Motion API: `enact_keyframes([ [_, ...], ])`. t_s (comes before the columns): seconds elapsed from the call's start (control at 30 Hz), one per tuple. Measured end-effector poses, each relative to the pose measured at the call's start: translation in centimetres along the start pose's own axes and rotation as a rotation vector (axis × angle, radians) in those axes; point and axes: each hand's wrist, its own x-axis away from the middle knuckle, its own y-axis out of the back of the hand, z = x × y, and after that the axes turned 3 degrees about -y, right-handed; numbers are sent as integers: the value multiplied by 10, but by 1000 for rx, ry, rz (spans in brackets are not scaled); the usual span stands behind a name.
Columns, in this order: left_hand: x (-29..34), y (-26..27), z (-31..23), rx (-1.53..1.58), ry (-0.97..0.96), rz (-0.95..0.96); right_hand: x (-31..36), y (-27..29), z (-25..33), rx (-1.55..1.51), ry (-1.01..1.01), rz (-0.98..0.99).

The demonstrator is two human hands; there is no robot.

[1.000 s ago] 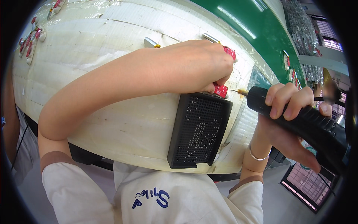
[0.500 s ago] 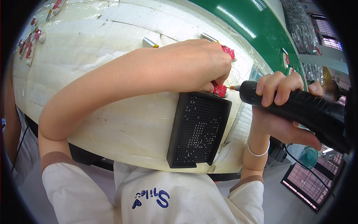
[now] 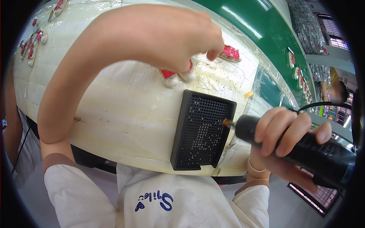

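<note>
My left hand [image 3: 194,40] is above the far middle of the table, smeared by motion. Its thumb side meets a blurred small red circuit board with a white rounded end [image 3: 188,75]; whether the fingers grip it is unclear. Beside that lies a similar red and white piece [image 3: 170,78], and past my fingertips is another red board [image 3: 230,53]. My right hand [image 3: 283,131] is wrapped round a black electric screwdriver [image 3: 247,128], its tip over the right edge of a black perforated tray [image 3: 178,140] with small silvery screws [image 3: 201,136] in its holes.
More red and white pieces [image 3: 32,49] lie at the far left, and several others [image 3: 300,79] along the green surface [image 3: 243,22] at right. Another person [image 3: 336,87] is at the far right; an arm [image 3: 10,125] shows at the left edge.
My left hand has moved up and away from the screwdriver tip with a red board. The screwdriver in my right hand has come down and nearer, to the tray's edge.
</note>
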Motion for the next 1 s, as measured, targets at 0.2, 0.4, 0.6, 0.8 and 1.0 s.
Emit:
enact_keyframes([
  [0.2,-29,-48,18,-247,-219,-559,10,-14,-8,-6,-62,-22],
  [0.4,-29,-45,7,117,-142,-204,9,-14,-9,28,-62,15],
  [0.6,-22,-52,3,49,-301,-151,4,-15,-3,-5,-54,79],
  [0.8,-26,-48,-4,-102,-273,-106,-13,2,2,189,24,85],
  [1.0,-25,-47,-4,-132,-260,-99,-17,13,-11,158,25,150],
])
